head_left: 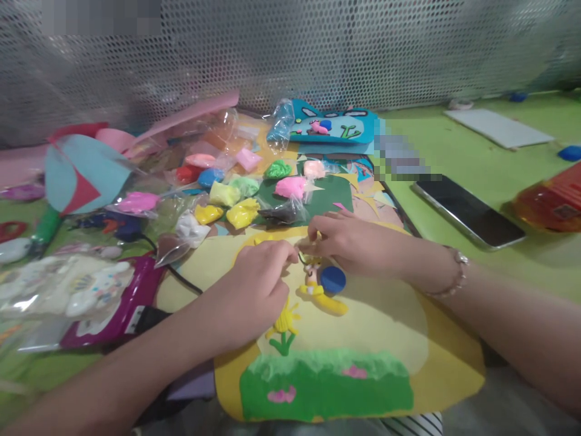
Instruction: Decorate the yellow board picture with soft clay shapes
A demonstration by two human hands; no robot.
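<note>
A yellow paper picture [454, 339] lies in front of me with modelling-clay shapes on it. On it are a green clay strip [327, 390] with pink patches, a yellow flower [287, 318] with green leaves, and a small figure [313, 281] with a yellow body and a blue disc [333, 280] at its back. My left hand [261, 287] is closed, its fingertips pinched just above the flower and left of the figure's head. From the right, my right hand [347, 242] curls over the figure with fingertips close to the left ones. What sits between the fingertips is hidden. A thin dark strand shows below them.
Bagged clay lumps [242, 212] in several colours lie behind the picture. A blue paper picture [336, 127] stands farther back. To the right are a phone [469, 212] and a bottle [551, 203]; a purple packet [109, 309] is left. A perforated metal panel [318, 54] closes the back.
</note>
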